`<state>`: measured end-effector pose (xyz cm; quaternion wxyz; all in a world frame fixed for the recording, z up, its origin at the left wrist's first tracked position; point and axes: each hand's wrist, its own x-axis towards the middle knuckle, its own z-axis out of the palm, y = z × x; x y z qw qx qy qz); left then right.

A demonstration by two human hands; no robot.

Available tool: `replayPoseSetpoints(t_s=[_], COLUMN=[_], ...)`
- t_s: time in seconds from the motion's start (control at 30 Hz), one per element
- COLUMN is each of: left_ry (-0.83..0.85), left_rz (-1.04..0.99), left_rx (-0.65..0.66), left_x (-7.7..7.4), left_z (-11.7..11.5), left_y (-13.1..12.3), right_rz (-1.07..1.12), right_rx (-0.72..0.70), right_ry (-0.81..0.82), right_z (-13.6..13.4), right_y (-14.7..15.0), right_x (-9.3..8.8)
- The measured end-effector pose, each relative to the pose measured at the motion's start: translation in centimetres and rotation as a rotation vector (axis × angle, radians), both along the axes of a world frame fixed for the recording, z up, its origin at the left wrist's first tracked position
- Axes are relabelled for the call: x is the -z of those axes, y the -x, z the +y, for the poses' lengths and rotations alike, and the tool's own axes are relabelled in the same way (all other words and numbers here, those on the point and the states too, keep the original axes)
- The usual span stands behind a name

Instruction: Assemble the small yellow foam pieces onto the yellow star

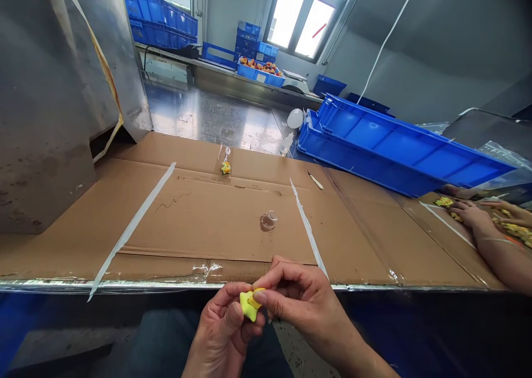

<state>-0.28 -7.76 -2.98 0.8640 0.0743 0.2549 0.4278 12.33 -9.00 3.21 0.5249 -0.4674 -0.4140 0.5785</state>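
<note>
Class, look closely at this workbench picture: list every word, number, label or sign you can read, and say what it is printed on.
No text can be read anywhere.
White label on the far blue bin: too small and blurred to read.
Yellow toy held between the left hand and right hand: no print shows.
Cardboard sheet and near blue tray: no markings.

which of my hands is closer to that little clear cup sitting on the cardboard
Right. Your right hand is just below the clear cup, near the table edge. Your left hand is lower and further left; both pinch the yellow star piece.
</note>
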Motion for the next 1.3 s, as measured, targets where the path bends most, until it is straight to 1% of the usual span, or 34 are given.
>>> replayPoseSetpoints(t_s=[0.07, 0.23, 0.37, 0.5, 0.7, 0.83, 0.9, 1.0, 1.03, 1.2, 1.3], left_ry=[0.005, -0.003, -0.028, -0.037, -0.043, -0.036, -0.021, 0.001, 0.005, 0.039, 0.059], left_rz=[0.013, 0.045, 0.077, 0.108, 0.148, 0.157, 0.177, 0.217, 0.225, 0.26, 0.307], left_rx=[-0.004, -0.022, -0.056, -0.078, -0.112, -0.127, -0.138, -0.153, -0.153, -0.103, -0.047], left_x=[0.0, 0.0, 0.0, 0.1, 0.4, 0.2, 0.0, -0.3, -0.3, -0.7, -0.9], left_z=[0.0, -0.1, -0.1, -0.3, -0.9, -0.8, -0.6, -0.4, -0.4, -0.4, -0.4], left_y=[0.0, -0.1, -0.1, -0.2, -0.4, -0.7, -0.8, -0.8, -0.8, -0.2, 0.2], right_rz=[-0.062, -0.337, -0.455, -0.546, -0.56, -0.559, -0.505, -0.38, -0.368, -0.469, -0.412], right_rx=[0.002, 0.042, 0.018, 0.029, 0.072, 0.094, 0.1, 0.067, 0.056, 0.091, 0.094], right_ry=[-0.008, -0.111, -0.159, -0.187, -0.23, -0.235, -0.194, -0.089, -0.064, -0.03, 0.04], right_z=[0.0, 0.0, -0.3, -0.7, -1.3, -1.3, -1.3, -1.1, -1.1, -1.1, -1.0], right_y=[-0.1, -0.3, -0.3, -0.2, 0.0, 0.1, 0.1, 0.0, 0.0, 0.0, 0.2], right_x=[0.0, 0.0, 0.1, 0.2, 0.5, 0.8, 1.0, 1.2, 1.2, 0.8, 0.5])
